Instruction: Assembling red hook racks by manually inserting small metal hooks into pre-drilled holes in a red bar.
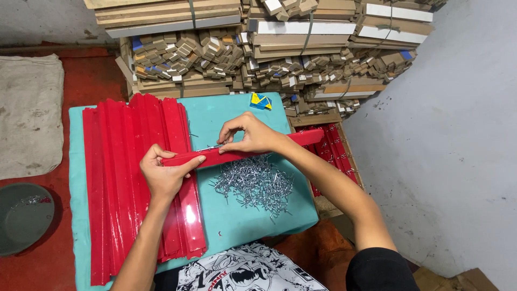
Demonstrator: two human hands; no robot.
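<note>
My left hand [164, 173] grips the left end of a long red glossy strip [301, 138], which lies across a teal-covered table [237, 113]. My right hand [249, 133] pinches a small metal clip against the middle of that strip, fingers curled over its top edge. Just below the strip lies a loose heap of small metal clips [254, 184]. To the left of my hands a stack of red strips [129, 178] lies lengthwise on the table.
Bundled stacks of wooden strips and blocks [258, 48] fill the back. A box of red strips with clips [331, 148] stands right of the table. A grey cloth [29, 113] and a dark round bowl [21, 215] lie on the red floor at left. A grey wall stands at right.
</note>
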